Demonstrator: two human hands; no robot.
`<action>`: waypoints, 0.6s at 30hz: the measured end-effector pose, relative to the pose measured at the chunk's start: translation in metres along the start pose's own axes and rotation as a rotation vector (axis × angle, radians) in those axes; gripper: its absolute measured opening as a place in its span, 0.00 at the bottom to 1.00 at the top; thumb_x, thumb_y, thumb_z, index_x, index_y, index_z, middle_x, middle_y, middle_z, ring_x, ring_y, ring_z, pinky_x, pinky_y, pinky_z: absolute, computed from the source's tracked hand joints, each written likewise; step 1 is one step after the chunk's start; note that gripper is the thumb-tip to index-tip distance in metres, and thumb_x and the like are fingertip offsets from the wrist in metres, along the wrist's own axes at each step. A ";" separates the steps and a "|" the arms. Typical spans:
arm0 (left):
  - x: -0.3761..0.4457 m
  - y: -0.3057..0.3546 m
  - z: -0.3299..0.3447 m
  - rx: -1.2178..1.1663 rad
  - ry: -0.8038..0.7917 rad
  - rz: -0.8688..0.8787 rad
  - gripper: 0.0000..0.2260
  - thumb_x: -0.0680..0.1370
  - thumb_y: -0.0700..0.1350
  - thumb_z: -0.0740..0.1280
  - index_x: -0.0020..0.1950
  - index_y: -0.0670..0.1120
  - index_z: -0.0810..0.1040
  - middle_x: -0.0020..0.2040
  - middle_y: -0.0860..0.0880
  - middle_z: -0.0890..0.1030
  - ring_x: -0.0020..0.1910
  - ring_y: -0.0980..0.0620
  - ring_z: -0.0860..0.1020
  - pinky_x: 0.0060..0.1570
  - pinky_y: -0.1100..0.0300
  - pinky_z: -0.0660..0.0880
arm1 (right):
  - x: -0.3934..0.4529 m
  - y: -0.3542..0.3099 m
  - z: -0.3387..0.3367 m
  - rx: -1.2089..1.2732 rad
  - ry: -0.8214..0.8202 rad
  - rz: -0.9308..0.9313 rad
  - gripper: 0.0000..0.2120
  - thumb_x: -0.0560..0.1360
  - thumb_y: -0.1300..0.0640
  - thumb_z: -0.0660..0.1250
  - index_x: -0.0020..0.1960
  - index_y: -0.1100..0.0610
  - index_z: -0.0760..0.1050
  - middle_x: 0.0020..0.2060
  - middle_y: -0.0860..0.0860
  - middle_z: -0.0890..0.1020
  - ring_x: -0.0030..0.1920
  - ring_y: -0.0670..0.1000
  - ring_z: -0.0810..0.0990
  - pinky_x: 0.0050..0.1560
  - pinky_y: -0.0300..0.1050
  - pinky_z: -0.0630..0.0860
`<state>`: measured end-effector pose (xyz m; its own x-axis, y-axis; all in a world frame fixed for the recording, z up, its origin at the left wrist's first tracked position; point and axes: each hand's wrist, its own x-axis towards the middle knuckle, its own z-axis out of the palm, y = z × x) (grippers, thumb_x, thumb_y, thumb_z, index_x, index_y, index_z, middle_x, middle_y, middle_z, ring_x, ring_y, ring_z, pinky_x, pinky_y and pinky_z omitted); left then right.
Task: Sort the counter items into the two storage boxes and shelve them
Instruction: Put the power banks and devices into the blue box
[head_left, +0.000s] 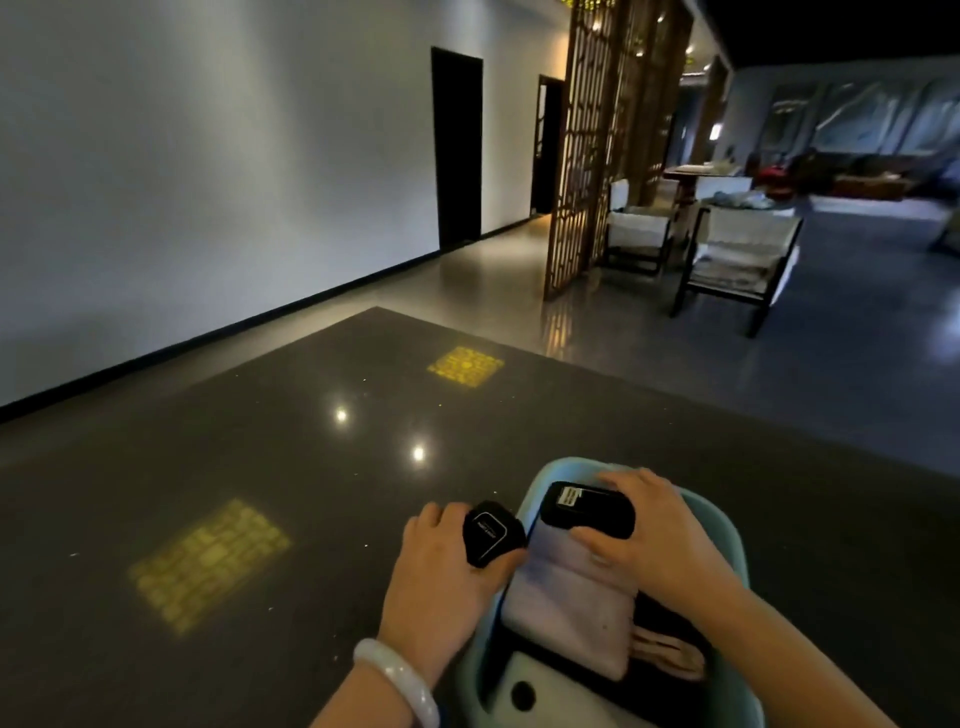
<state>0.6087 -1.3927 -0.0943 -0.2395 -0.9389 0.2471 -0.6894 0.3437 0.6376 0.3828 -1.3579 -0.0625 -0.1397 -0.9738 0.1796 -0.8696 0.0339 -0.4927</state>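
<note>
Here, sorting step in hand: both hands over a pale blue storage box (727, 525) sitting on the dark polished counter (260, 441). Left hand (441, 566), white bangle (397, 680) at the wrist, fingers curled round a small black case (488, 532), held just at the box's left rim, not yet inside. Right hand (654, 535) grips a second, longer black case (587, 509) with a white label, thumb below and fingers wrapped over the far end; it hovers above the box interior. Beneath the right hand, inside the box: a folded pale pink cloth (566, 608), something tan and wrinkled near the right wrist (too dim to name), and a white item with a dark round hole (524, 693) nearest the body. Ahead of the hands the counter shows only two yellow light patches and lamp reflections; no second box or shelf in view. Judgement: packing of this box nearly done, these two cases likely the last loose items. Next move calls for lowering each case onto or beside the cloth, releasing, then taking the box by its rims for carrying to a shelf.
</note>
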 end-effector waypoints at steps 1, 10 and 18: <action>0.002 0.006 0.006 0.008 -0.006 0.007 0.25 0.69 0.66 0.69 0.60 0.54 0.71 0.52 0.58 0.67 0.53 0.60 0.65 0.49 0.66 0.65 | 0.001 0.009 -0.007 0.019 0.003 0.054 0.24 0.67 0.37 0.70 0.60 0.40 0.70 0.54 0.39 0.73 0.55 0.41 0.71 0.53 0.37 0.69; 0.006 0.023 0.029 0.136 -0.002 -0.004 0.26 0.72 0.66 0.65 0.64 0.53 0.68 0.54 0.57 0.65 0.53 0.59 0.62 0.55 0.64 0.67 | 0.026 0.053 -0.033 0.097 -0.063 0.216 0.11 0.68 0.33 0.67 0.39 0.40 0.76 0.33 0.43 0.81 0.32 0.40 0.79 0.30 0.36 0.73; 0.003 0.019 0.031 0.235 -0.015 0.024 0.27 0.72 0.69 0.58 0.65 0.55 0.66 0.56 0.56 0.65 0.53 0.59 0.63 0.53 0.65 0.65 | 0.063 0.049 -0.010 -0.198 -0.223 0.104 0.09 0.74 0.43 0.67 0.47 0.48 0.72 0.40 0.46 0.78 0.41 0.47 0.79 0.44 0.47 0.79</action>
<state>0.5739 -1.3897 -0.1038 -0.2672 -0.9312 0.2480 -0.8232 0.3544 0.4435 0.3267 -1.4154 -0.0663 -0.1445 -0.9874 -0.0646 -0.9343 0.1576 -0.3197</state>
